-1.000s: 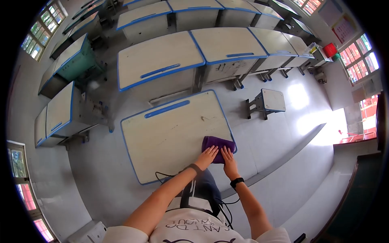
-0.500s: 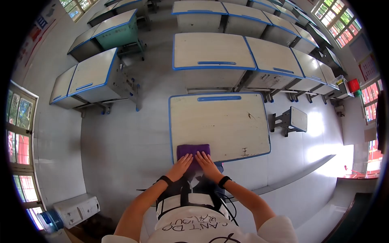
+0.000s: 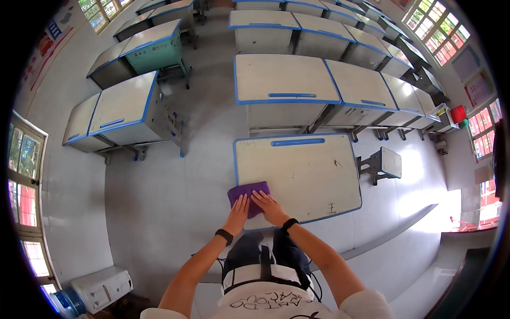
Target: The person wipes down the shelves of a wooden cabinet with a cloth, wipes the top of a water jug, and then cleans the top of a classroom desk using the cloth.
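A folded purple cloth (image 3: 248,190) lies on the near left part of a pale desktop (image 3: 297,175) with blue edging, and one corner of it sticks out past the left edge. My left hand (image 3: 238,211) rests flat on the cloth, fingers stretched out. Beside it, my right hand (image 3: 267,207) presses on the cloth's right part, its fingers also extended and lying flat. Neither hand is wrapped around anything. A blue pencil groove or strip (image 3: 297,142) runs along the far side of the desktop. Dark scribbled marks show at its right.
A small stool (image 3: 390,162) stands right of the desk. Rows of desks (image 3: 287,80) fill the room ahead, with more desks (image 3: 122,106) to the left. A water dispenser (image 3: 103,282) is at the lower left. A raised floor edge (image 3: 393,231) runs at the right.
Both hands and the cloth have slid left and slightly farther up the desktop, and the cloth has turned a little, now overhanging the left edge. The whole view has shifted slightly.
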`<state>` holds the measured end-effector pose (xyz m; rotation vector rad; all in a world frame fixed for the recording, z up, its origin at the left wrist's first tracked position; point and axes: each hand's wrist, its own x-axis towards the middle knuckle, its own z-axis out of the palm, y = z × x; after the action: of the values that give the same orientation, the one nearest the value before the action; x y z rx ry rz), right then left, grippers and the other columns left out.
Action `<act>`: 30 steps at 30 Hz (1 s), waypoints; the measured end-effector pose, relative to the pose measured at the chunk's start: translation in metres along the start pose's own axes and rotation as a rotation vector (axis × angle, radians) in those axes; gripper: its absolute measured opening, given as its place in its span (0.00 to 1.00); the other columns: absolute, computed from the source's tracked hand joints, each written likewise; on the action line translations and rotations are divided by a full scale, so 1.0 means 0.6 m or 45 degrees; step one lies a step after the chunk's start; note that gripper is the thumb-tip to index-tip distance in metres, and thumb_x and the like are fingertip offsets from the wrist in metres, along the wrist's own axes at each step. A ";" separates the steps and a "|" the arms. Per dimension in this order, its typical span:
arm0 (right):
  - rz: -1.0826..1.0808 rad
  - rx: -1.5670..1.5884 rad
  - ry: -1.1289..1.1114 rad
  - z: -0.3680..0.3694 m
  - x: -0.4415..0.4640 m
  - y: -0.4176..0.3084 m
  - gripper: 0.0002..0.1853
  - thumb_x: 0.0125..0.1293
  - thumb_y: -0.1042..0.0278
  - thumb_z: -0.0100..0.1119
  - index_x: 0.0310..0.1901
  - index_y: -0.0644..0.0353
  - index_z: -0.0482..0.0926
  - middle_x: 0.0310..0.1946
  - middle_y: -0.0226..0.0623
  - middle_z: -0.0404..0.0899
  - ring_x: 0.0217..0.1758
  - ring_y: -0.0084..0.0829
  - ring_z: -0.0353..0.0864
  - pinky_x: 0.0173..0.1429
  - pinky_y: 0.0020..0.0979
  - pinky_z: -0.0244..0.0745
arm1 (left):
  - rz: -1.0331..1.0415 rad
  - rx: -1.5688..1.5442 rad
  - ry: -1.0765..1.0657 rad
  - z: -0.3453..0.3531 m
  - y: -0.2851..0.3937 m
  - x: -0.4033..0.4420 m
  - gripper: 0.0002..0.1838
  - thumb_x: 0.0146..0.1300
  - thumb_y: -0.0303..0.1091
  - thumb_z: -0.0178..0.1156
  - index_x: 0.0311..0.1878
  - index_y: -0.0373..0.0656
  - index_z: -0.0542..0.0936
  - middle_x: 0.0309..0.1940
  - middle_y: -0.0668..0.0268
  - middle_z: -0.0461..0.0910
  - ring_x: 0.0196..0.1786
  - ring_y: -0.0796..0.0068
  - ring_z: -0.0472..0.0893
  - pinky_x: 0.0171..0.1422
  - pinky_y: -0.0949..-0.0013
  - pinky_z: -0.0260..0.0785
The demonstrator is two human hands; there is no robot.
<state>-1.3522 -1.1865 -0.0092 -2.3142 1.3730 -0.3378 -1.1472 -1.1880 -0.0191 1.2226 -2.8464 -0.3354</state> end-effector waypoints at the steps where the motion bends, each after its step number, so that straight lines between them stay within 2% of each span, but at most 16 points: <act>1: 0.012 0.002 -0.001 -0.006 0.014 0.008 0.40 0.51 0.82 0.53 0.71 0.54 0.62 0.74 0.32 0.56 0.76 0.38 0.55 0.76 0.40 0.56 | 0.002 0.014 0.002 0.002 -0.009 0.017 0.36 0.56 0.21 0.53 0.69 0.24 0.57 0.73 0.42 0.50 0.77 0.46 0.49 0.79 0.54 0.46; 2: 0.020 -0.001 0.002 -0.014 0.032 0.020 0.40 0.51 0.82 0.54 0.70 0.54 0.62 0.74 0.32 0.56 0.76 0.38 0.55 0.75 0.40 0.56 | 0.003 0.031 0.012 0.004 -0.020 0.040 0.35 0.56 0.21 0.53 0.69 0.24 0.57 0.73 0.41 0.50 0.76 0.45 0.49 0.79 0.53 0.46; 3: 0.009 0.004 -0.009 -0.018 0.052 0.036 0.39 0.52 0.82 0.53 0.70 0.54 0.62 0.74 0.32 0.55 0.76 0.39 0.55 0.74 0.41 0.58 | -0.020 0.053 -0.115 -0.006 -0.030 0.062 0.35 0.58 0.22 0.53 0.69 0.24 0.56 0.73 0.41 0.50 0.77 0.45 0.49 0.79 0.54 0.46; 6: 0.062 -0.059 -0.064 -0.027 0.109 0.073 0.38 0.53 0.83 0.53 0.70 0.53 0.62 0.74 0.32 0.55 0.76 0.39 0.56 0.74 0.42 0.59 | 0.011 0.203 0.092 0.014 -0.070 0.113 0.35 0.60 0.24 0.53 0.70 0.24 0.56 0.73 0.41 0.49 0.77 0.45 0.48 0.79 0.54 0.45; 12: 0.187 -0.061 -0.098 -0.058 0.219 0.125 0.38 0.55 0.82 0.52 0.71 0.50 0.61 0.75 0.30 0.53 0.77 0.40 0.54 0.75 0.44 0.57 | -0.034 0.214 -0.014 -0.004 -0.151 0.224 0.34 0.62 0.24 0.50 0.71 0.25 0.55 0.74 0.43 0.47 0.77 0.46 0.47 0.79 0.54 0.45; 14: 0.213 -0.070 -0.108 -0.068 0.248 0.143 0.39 0.55 0.82 0.52 0.71 0.48 0.61 0.76 0.29 0.52 0.77 0.40 0.53 0.75 0.44 0.56 | -0.034 0.167 0.033 -0.003 -0.174 0.252 0.34 0.61 0.23 0.50 0.71 0.25 0.55 0.74 0.43 0.48 0.77 0.46 0.47 0.79 0.54 0.45; 15: 0.211 -0.013 -0.085 -0.070 0.257 0.152 0.42 0.51 0.86 0.51 0.71 0.50 0.61 0.75 0.32 0.53 0.77 0.42 0.53 0.76 0.43 0.55 | -0.035 0.160 0.035 -0.004 -0.182 0.266 0.34 0.61 0.23 0.50 0.71 0.25 0.55 0.74 0.43 0.47 0.77 0.46 0.47 0.79 0.54 0.45; 17: 0.197 -0.007 -0.081 -0.069 0.265 0.168 0.41 0.54 0.85 0.50 0.72 0.47 0.60 0.76 0.28 0.51 0.78 0.38 0.51 0.76 0.43 0.54 | -0.019 0.150 0.058 0.000 -0.190 0.279 0.35 0.59 0.21 0.50 0.71 0.25 0.54 0.74 0.42 0.47 0.77 0.45 0.47 0.79 0.53 0.45; 19: 0.191 0.021 -0.062 -0.071 0.258 0.168 0.41 0.56 0.86 0.50 0.73 0.47 0.59 0.76 0.27 0.50 0.78 0.35 0.50 0.77 0.41 0.53 | -0.054 0.070 0.070 -0.004 -0.182 0.279 0.35 0.58 0.19 0.49 0.71 0.25 0.54 0.74 0.42 0.46 0.77 0.44 0.47 0.79 0.53 0.45; 21: 0.179 0.064 0.027 -0.065 0.237 0.166 0.42 0.52 0.88 0.49 0.72 0.50 0.60 0.75 0.31 0.53 0.78 0.39 0.52 0.77 0.41 0.52 | -0.086 -0.086 0.076 -0.009 -0.171 0.275 0.37 0.55 0.16 0.49 0.71 0.25 0.53 0.74 0.41 0.44 0.77 0.42 0.46 0.79 0.52 0.44; 25: 0.225 0.087 0.114 -0.068 0.179 0.170 0.43 0.49 0.90 0.49 0.72 0.55 0.60 0.75 0.36 0.53 0.78 0.40 0.50 0.78 0.40 0.49 | -0.009 -0.045 0.030 -0.017 -0.121 0.285 0.31 0.62 0.19 0.45 0.70 0.25 0.56 0.73 0.42 0.48 0.75 0.40 0.51 0.77 0.49 0.49; 28: 0.267 0.108 0.110 -0.095 0.098 0.198 0.43 0.49 0.89 0.48 0.72 0.56 0.59 0.75 0.38 0.53 0.79 0.41 0.48 0.78 0.40 0.48 | 0.056 -0.145 -0.032 0.002 -0.053 0.312 0.36 0.57 0.16 0.48 0.71 0.24 0.53 0.73 0.39 0.46 0.77 0.39 0.46 0.79 0.49 0.45; 30: 0.255 0.079 0.128 -0.109 0.037 0.227 0.43 0.49 0.90 0.48 0.72 0.56 0.59 0.75 0.38 0.53 0.79 0.41 0.48 0.78 0.40 0.48 | 0.124 -0.097 0.002 0.030 0.001 0.330 0.34 0.59 0.18 0.47 0.70 0.23 0.53 0.73 0.37 0.47 0.76 0.38 0.48 0.78 0.47 0.47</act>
<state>-1.4741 -1.2788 -0.0166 -2.1129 1.6040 -0.4326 -1.2865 -1.3270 -0.0488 1.0670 -2.8503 -0.4339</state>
